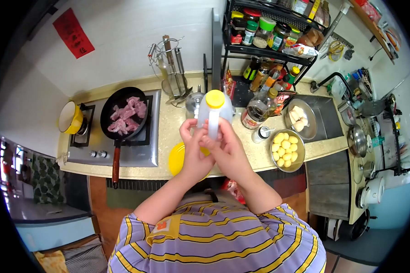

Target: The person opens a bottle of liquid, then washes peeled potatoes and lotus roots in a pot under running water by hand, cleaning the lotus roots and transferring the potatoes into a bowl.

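A translucent plastic jug (206,117) with a yellow screw cap and a pale handle stands up in front of me at the counter's middle. My left hand (195,148) is closed against its left side, with the fingers curled near the lower handle. My right hand (228,150) is closed at the handle from the right, its thumb close to the left hand's fingers. Both hands meet in front of the jug and hide its lower part. Below my left wrist lies a yellow round plate or lid (176,159), partly covered by the forearm.
Left, a black frying pan (105,116) with raw meat (127,116) sits on the gas stove (152,136), beside a yellow pot (69,119). Right are a bowl of peeled potatoes (284,150), another bowl (307,129), a small jar (260,134) and sauce bottles (255,111). Behind stands a spice rack (273,52).
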Demonstrator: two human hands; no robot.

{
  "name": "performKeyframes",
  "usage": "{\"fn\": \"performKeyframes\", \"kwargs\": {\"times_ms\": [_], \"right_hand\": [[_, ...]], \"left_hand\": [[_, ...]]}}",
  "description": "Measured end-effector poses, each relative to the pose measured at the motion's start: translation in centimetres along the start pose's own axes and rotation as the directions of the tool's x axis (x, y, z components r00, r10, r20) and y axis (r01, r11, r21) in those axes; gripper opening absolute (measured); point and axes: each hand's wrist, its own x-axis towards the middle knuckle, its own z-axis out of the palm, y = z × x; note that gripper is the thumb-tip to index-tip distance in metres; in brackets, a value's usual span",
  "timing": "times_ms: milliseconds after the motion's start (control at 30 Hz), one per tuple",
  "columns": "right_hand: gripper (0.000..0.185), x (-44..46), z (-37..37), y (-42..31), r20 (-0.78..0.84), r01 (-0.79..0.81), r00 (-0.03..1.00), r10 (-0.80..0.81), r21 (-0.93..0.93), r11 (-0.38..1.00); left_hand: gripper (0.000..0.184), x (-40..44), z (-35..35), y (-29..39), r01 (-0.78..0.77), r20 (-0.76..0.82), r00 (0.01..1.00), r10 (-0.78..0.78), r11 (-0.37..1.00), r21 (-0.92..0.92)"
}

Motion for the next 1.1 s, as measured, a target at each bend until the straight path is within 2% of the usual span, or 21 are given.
{"fn": "performKeyframes", "kwargs": {"times_ms": [33, 67, 167, 200, 300, 333, 433, 467, 500, 567, 600, 633, 700, 800, 900, 1000, 1100], "right_hand": [[0.037, -0.1, 0.6, -0.1, 0.045, 0.036, 0.998, -0.034, -0.045, 0.998], [0.038, -0.4, 1.2, -0.3, 0.095, -0.016, 0.995, 0.020, -0.038, 0.999], [0.036, -0.1, 2.2, -0.8, 0.434, -0.241, 0.888, 0.151, 0.161, 0.957], [0.039, 0.0, 2.1, -1.1, 0.523, -0.238, 0.843, 0.124, 0.157, 0.959], [0.044, 0.5, 1.6, -3.0, 0.661, -0.404, 0.690, 0.295, 0.014, 0.914], [0.036, 0.2, 1.8, -3.0, 0.599, -0.403, 0.730, 0.329, -0.011, 0.915], [0.019, 1.2, 2.0, -3.6, 0.450, -0.095, 0.850, 0.275, -0.382, 0.919], [0.011, 1.5, 3.2, -4.1, 0.178, -0.008, 0.982, 0.068, -0.317, 0.948], [0.019, 2.5, 3.5, -5.3, 0.196, 0.205, 0.975, -0.102, -0.630, 0.749], [0.037, 3.1, 6.0, -6.3, 0.279, 0.275, 0.956, -0.092, -0.743, 0.610], [0.049, 3.0, 7.2, -5.5, 0.416, 0.417, 0.903, -0.110, -0.786, 0.456], [0.044, 2.6, 8.6, -5.7, 0.522, 0.554, 0.833, -0.185, -0.776, 0.303], [0.039, 2.7, 10.5, -5.1, 0.586, 0.613, 0.790, -0.181, -0.765, 0.200], [0.033, 4.2, 11.9, -5.3, 0.675, 0.742, 0.669, -0.311, -0.631, 0.228], [0.030, 5.0, 13.2, -6.7, 0.726, 0.746, 0.650, -0.224, -0.553, 0.371], [0.027, 5.3, 14.6, -8.8, 0.816, 0.812, 0.548, -0.184, -0.466, 0.352], [0.019, 6.4, 15.4, -10.4, 0.902, 0.857, 0.406, -0.147, -0.320, 0.404]], "left_hand": [[0.045, -0.2, -0.9, 0.4, 0.013, -0.011, 1.000, -0.013, 1.000, 0.002], [0.046, -0.4, -2.0, 0.4, 0.007, -0.015, 1.000, -0.006, 0.999, 0.046], [0.049, -1.6, -4.7, -0.5, 0.141, -0.072, 0.986, -0.153, 0.978, -0.153], [0.044, -2.1, -6.0, -0.1, 0.088, -0.102, 0.991, -0.090, 0.996, -0.024], [0.032, -4.0, -8.9, 0.9, 0.032, -0.060, 0.998, -0.016, 0.957, 0.288], [0.029, -4.6, -9.7, 0.9, 0.059, -0.092, 0.995, -0.033, 0.951, 0.303], [0.023, -6.2, -11.9, 0.3, 0.128, -0.179, 0.981, -0.071, 0.933, 0.337], [0.022, -6.7, -12.6, 0.0, 0.146, -0.212, 0.974, -0.082, 0.939, 0.311], [0.021, -7.1, -13.2, 0.1, 0.124, -0.178, 0.982, -0.066, 0.934, 0.336], [0.021, -8.0, -14.1, 0.5, 0.072, -0.102, 0.994, -0.036, 0.923, 0.379], [0.023, -8.1, -14.4, 0.5, 0.037, -0.137, 0.990, 0.015, 0.930, 0.366], [0.024, -8.3, -14.9, 0.4, 0.069, -0.175, 0.984, -0.013, 0.946, 0.317], [0.024, -8.4, -16.0, 0.5, 0.126, -0.239, 0.968, -0.073, 0.969, 0.212], [0.024, -7.7, -17.8, 2.1, 0.083, -0.194, 0.980, -0.045, 0.977, 0.195], [0.022, -7.5, -20.1, 1.6, 0.026, -0.122, 0.992, -0.007, 0.988, 0.151], [0.020, -6.6, -22.8, 2.1, -0.017, -0.014, 1.000, 0.019, 0.993, 0.113], [0.020, -5.3, -25.5, 3.0, 0.054, 0.108, 0.993, -0.052, 0.998, -0.021]]}}
